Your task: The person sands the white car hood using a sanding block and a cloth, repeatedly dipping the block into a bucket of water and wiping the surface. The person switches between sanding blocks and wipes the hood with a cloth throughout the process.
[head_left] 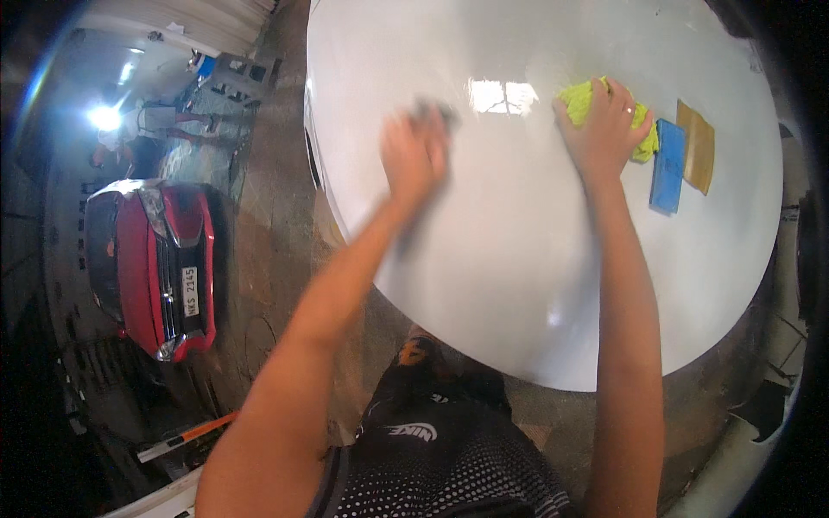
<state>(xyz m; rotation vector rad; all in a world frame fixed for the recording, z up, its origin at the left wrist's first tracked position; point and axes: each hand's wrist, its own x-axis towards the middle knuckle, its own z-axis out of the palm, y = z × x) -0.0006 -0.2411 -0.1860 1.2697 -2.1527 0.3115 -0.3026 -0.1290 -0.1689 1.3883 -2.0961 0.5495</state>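
Observation:
A large glossy white car panel with a curved edge lies before me. Over its left part, my left hand is closed, smeared by motion, with a small dark grey piece at its fingertips that is too blurred to name. Farther right, my right hand grips a bunched yellow-green cloth against the white surface. Just right of that cloth lies a flat blue block. A curved tan sheet, like sandpaper, rests beside the block.
A red car stands on the floor to the left. Beyond it, a person is near a bright lamp. A grey rack-like object stands at the far left. An orange and white bar lies low at the left.

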